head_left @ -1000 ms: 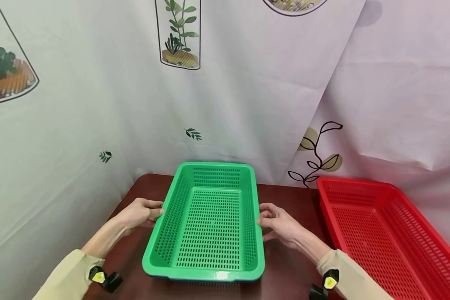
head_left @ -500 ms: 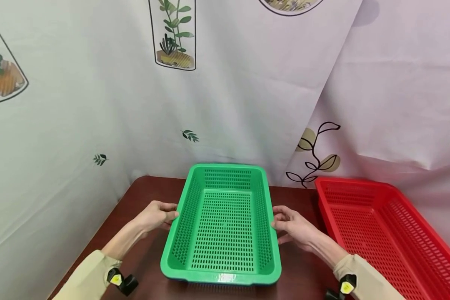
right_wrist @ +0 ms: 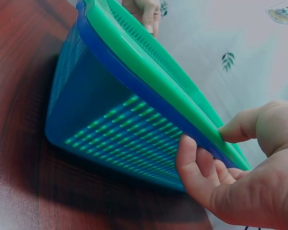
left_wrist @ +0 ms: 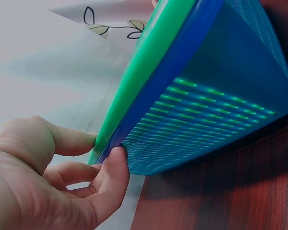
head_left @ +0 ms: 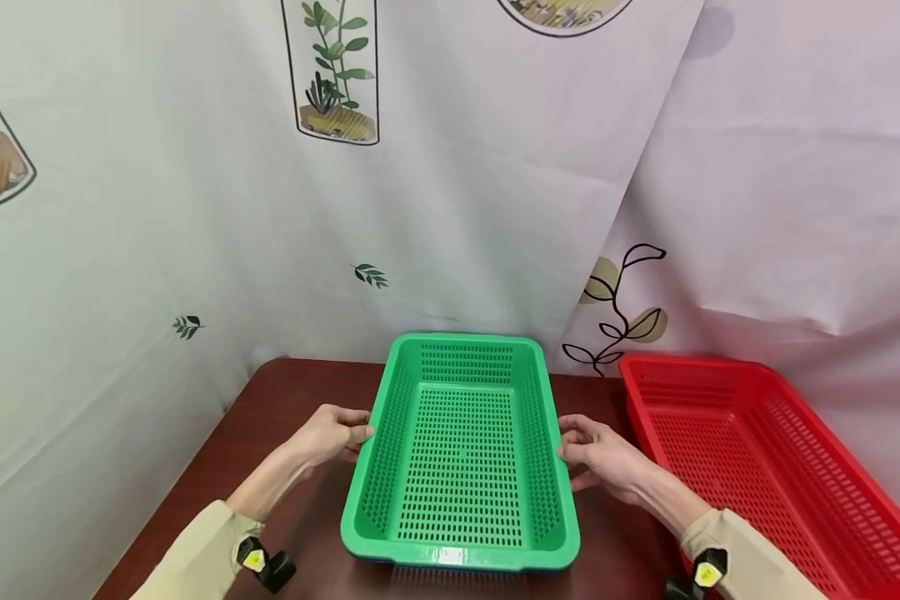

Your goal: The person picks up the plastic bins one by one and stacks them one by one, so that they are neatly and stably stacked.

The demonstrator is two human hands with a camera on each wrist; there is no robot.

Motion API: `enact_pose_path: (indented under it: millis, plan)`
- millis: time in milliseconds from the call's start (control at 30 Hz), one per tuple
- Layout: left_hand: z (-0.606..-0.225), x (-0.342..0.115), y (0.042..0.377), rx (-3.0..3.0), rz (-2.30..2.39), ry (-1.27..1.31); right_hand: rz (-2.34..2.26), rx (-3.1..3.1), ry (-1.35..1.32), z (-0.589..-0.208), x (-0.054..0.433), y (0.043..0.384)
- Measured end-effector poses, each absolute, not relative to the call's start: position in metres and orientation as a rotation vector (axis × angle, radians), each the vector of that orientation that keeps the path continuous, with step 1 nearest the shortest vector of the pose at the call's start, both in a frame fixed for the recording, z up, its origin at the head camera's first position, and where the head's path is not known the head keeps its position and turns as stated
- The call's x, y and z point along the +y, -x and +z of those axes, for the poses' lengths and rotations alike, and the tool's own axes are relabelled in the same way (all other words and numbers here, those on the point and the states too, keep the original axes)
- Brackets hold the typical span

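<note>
A green basket (head_left: pixel 461 467) with slotted walls sits nested in a blue basket (left_wrist: pixel 240 72), whose outer wall shows in both wrist views. My left hand (head_left: pixel 330 437) grips the left side, its thumb on the green rim and fingers curled beneath the blue rim. On the opposite side my right hand (head_left: pixel 603 458) holds both rims in the same manner, with the thumb on top and fingertips (right_wrist: pixel 185 148) under the blue edge. No items show inside the green basket. In the wrist views, the stack's base is at or very near the table; contact is hard to tell.
To the right stands a red slotted basket (head_left: pixel 757 467), close beside my right forearm. The dark reddish-brown table (head_left: pixel 285 392) meets a white cloth backdrop (head_left: pixel 465 208) printed with plants, behind and along the left.
The nested baskets have moved right across the table, nearer the red basket, with both hands keeping their hold on the rims. The head view has also turned slightly right.
</note>
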State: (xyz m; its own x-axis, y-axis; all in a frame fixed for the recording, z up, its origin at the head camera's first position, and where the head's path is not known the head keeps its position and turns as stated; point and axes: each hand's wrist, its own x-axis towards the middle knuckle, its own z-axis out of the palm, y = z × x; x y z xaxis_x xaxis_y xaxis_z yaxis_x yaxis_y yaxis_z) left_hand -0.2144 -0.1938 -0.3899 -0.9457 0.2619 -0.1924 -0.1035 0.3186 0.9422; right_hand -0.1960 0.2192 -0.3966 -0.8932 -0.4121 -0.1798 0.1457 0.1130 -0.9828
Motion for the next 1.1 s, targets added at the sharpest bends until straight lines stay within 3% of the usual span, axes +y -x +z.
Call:
enact_pose_path:
  millis: [800,1100]
  plan:
    - [-0.386,-0.184,0.22,2.281,1.577,-0.153,-1.84,1.986,0.241,-0.399,0.23,0.194]
    - [-0.37,-0.159,0.211,3.156,1.252,-0.27,-1.74,2.438,0.196,-0.397,0.233,0.19]
